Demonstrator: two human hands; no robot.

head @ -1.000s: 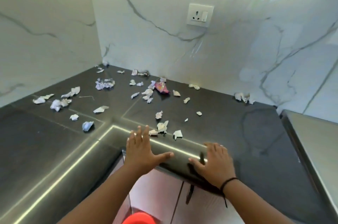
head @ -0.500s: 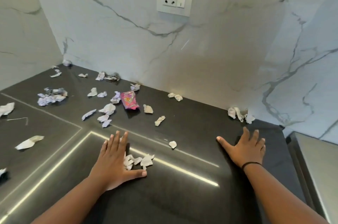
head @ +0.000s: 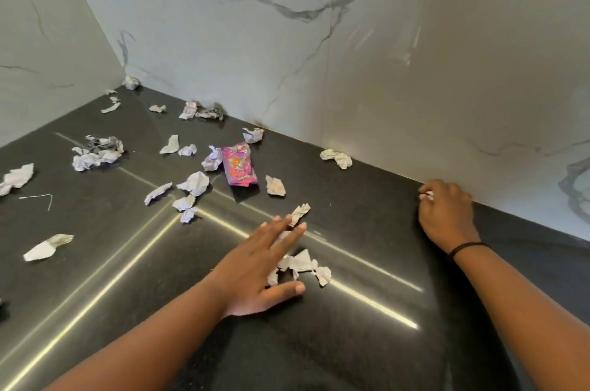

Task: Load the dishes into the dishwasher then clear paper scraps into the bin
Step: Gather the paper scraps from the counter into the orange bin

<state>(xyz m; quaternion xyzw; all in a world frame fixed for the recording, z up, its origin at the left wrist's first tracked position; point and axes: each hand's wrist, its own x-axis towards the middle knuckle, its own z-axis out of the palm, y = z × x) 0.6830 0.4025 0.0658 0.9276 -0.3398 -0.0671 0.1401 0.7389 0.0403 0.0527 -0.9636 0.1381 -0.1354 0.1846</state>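
Left hand (head: 260,266) lies flat, fingers straight, raking scraps (head: 301,264) beneath it; right hand (head: 447,215) pinches 1 scrap (head: 427,196). Better to sweep scraps together before lifting.

Left hand (head: 261,266) lies flat, fingers straight; right hand (head: 447,215) curled.

A dark glossy desk (head: 367,342) fills the lower frame, meeting white veined marble walls (head: 415,71) across the top.
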